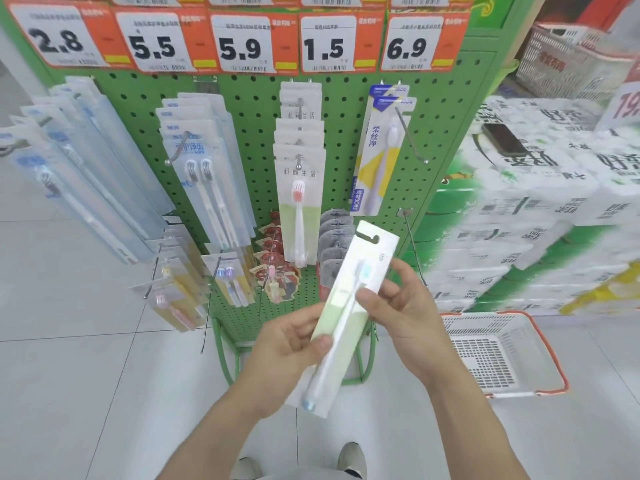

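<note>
- We see the toothbrush pack [346, 323] held up in both hands, low in front of the green pegboard [256, 109] and clear of its hooks.
- The left hand [287, 344] grasps the lower half with its thumb pressed on the front. The right hand [405, 313] pinches the right edge higher up, also with its thumb on the face.
- We judge that two grips spread along the thin card stop it flopping and turn its front towards us for a look.
- The long axis runs from lower left, near us, up to the right towards the board.
- The hang slot and the blue bristles point up and away, while the handle end points down at us.
- Similar packs [299, 188] hang on a centre hook, and a bare hook [414, 251] juts out just right of the slot.
- A white basket [485, 320] sits on the floor to the right.
</note>
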The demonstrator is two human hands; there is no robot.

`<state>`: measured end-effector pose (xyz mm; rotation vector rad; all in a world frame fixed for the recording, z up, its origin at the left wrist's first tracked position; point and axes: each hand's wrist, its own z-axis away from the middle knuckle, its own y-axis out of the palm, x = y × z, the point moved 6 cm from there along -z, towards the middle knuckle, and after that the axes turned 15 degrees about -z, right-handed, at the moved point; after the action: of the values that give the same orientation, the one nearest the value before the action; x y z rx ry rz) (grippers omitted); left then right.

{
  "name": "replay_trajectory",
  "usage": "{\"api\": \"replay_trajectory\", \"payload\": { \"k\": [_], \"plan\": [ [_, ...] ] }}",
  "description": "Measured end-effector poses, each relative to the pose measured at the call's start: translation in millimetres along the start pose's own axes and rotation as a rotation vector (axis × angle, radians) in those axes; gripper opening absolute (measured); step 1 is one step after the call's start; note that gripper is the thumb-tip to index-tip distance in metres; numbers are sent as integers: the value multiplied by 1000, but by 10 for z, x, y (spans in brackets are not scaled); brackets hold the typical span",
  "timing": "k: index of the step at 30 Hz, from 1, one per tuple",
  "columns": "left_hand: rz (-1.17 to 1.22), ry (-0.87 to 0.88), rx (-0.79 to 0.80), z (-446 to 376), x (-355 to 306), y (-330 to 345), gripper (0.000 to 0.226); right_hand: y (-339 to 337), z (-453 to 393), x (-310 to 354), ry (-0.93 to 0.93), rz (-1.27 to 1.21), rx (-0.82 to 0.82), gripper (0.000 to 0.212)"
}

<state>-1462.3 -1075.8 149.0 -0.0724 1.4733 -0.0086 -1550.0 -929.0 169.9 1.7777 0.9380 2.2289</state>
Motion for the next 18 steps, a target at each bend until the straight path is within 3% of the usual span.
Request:
{"api": "replay_trajectory", "payload": {
  "k": [2, 5, 8, 13, 18],
  "plan": [
    [2, -21, 10, -36, 14, 5, 44, 21, -34, 42, -40, 34, -20, 45],
    [-239, -71, -34, -99, 39, -51, 19, -1, -80, 126, -95, 86, -70, 29],
    [-361, -100, 54, -84, 100, -28, 14, -21, -90, 222, -132, 92, -68, 31],
    [-411, -95, 59, -53, 103, -40, 33, 119, -34, 313, -64, 141, 106, 41],
    [-657, -101, 126, -110, -44, -24, 9, 244, -94, 460, -127, 264, 154, 29]
  ]
}}
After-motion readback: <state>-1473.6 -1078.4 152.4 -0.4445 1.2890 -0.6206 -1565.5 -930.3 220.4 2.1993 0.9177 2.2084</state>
